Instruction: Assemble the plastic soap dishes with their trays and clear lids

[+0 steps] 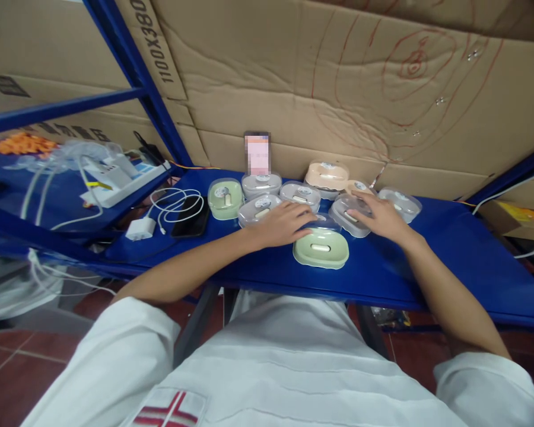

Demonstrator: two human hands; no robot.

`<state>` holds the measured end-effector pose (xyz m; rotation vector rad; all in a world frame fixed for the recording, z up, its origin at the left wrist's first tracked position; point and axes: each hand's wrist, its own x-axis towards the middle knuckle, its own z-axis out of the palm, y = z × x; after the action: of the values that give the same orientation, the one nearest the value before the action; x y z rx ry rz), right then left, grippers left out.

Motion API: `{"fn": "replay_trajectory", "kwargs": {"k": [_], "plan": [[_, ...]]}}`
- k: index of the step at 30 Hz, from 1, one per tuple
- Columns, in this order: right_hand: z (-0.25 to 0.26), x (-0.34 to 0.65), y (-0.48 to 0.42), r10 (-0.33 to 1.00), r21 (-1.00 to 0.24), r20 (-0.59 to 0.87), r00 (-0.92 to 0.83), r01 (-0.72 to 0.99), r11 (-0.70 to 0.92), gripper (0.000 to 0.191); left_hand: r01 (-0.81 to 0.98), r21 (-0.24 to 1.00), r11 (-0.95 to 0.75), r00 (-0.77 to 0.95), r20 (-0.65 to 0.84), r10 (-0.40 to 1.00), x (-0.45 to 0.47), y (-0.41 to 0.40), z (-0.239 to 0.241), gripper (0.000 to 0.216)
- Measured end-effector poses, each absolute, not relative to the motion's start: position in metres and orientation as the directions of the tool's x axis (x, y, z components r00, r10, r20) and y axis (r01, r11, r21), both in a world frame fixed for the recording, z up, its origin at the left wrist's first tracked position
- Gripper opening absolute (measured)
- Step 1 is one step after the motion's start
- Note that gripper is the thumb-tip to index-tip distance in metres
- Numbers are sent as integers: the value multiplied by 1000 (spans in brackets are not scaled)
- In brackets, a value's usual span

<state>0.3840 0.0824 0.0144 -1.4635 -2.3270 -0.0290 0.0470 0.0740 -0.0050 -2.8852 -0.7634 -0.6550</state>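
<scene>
A pale green soap box (321, 252) sits near the table's front edge, with an oblong cream piece in its middle. Behind it a clear lid (326, 222) stands raised; whether it is joined to the box I cannot tell. My left hand (285, 225) reaches in from the left, fingers stretched out, with the tips at the left side of this lid and box. Over a grey soap box (350, 214) with a clear lid is my right hand (380, 216), its thumb and fingers apart and seeming to touch that box.
Behind my hands stand more lidded soap boxes: green (226, 200), several grey, and peach (327, 176). A phone (258, 154) leans on the cardboard (285, 89). At left lie a dark phone (191, 216), a white charger (140, 228) and a power strip (124, 187). Blue frame posts (160, 118) flank the table.
</scene>
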Motion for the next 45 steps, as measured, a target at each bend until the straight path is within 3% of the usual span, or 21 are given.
{"fn": "replay_trajectory", "kwargs": {"k": [4, 8, 15, 20, 27, 30, 35, 38, 41, 45], "plan": [[18, 371, 72, 842, 16, 372, -391, 909, 416, 50, 436, -51, -898, 804, 470, 364, 53, 51, -11, 34], [17, 350, 52, 903, 166, 166, -396, 914, 370, 43, 324, -61, -944, 859, 436, 267, 60, 24, -10, 35], [1, 339, 45, 908, 352, 126, -399, 874, 335, 44, 339, -92, -936, 887, 365, 285, 69, 25, -26, 25], [13, 357, 57, 902, 247, 109, -418, 890, 382, 48, 364, -74, -929, 867, 392, 308, 69, 32, -24, 30], [25, 380, 69, 895, -190, 324, -307, 905, 380, 57, 385, -123, -915, 869, 382, 315, 67, 35, -20, 31], [24, 384, 74, 879, -322, 421, -225, 868, 377, 62, 398, -159, -903, 867, 388, 314, 63, 35, -16, 30], [25, 393, 78, 857, -440, 310, -412, 737, 514, 64, 367, -195, -909, 881, 387, 273, 55, 37, -14, 40], [20, 403, 89, 847, -429, 406, -344, 746, 509, 59, 338, -186, -923, 875, 424, 235, 55, 40, -15, 36], [4, 423, 109, 816, -280, 522, -247, 855, 437, 56, 301, -223, -927, 872, 457, 174, 56, 41, -17, 29], [-22, 452, 132, 848, -105, 493, -193, 955, 278, 55, 216, -261, -941, 891, 447, 81, 57, 39, -18, 25]]}}
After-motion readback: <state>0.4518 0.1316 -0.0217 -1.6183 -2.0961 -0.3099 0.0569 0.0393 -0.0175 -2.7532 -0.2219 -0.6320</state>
